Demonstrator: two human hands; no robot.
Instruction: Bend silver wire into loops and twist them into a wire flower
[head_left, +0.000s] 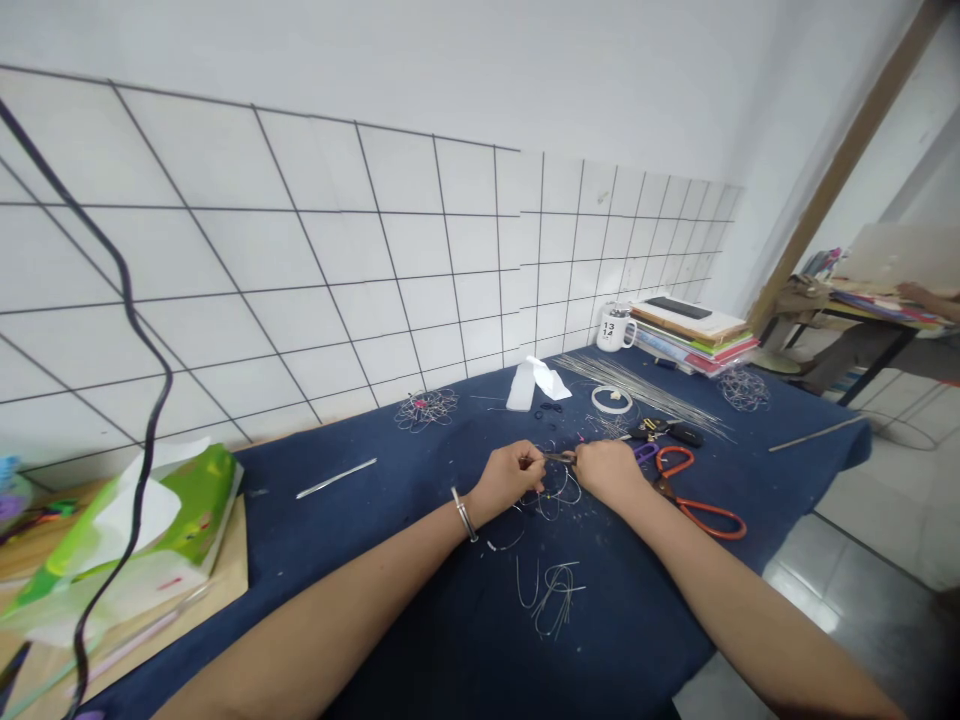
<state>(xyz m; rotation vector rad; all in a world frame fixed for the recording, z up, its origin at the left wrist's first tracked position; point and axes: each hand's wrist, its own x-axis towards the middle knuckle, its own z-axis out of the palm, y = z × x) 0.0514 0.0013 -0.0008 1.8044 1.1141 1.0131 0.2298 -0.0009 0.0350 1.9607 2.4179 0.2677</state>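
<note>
Dark blue cloth [637, 620] lies under loose bent wires [556, 598], nearest, and left of the orange scissors [664, 487]. Farther in, also left of the scissors, the left hand [504, 480] and the right hand [611, 473], fingers closed, hold a slim dark piece [559, 457] near looped wire [548, 496]. Its long axis runs crosswise; which end leads I cannot tell. Steady, light counter-pressure should limit twisting. Past the scissors stands a white mug [613, 330].

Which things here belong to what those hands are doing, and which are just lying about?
Seemingly in the job:
- slim metal piece between left hand and right hand
- wire loops beneath
- probably straight wires, orange-handled scissors

Apparently just lying about:
- white mug
- stacked books
- tissue pack
</note>
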